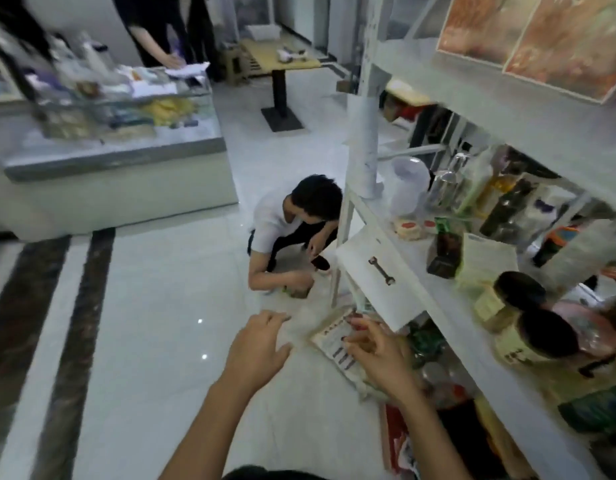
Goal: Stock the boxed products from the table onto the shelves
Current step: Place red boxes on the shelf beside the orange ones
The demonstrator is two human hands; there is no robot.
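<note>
Left hand [261, 344] is hovering over the floor [143, 341], fingers spread, holding nothing. Right hand [379, 351] is reaching at a flat printed pack [330, 341], fingers loosely curled over its right side. Can't tell if it's pinching the pack or just touching it.

Pack is lying tilted, low at the front of the white shelves [507, 112], just above the floor.

Middle shelf is carrying two dark-lidded jars [519, 289] close together near the front edge, with bottles and packets behind, too blurred to call. A wrench [381, 270] is lying on a white panel [362, 251] sticking out at the shelf end. Two large flat boxes [559, 39] are sitting on the top shelf.

A person in a white shirt [282, 230] is crouching on the floor beside the shelf post. The table [126, 157] is standing well apart, far left, loaded with blurred goods; another person's hand [173, 60] is resting on its far side.
</note>
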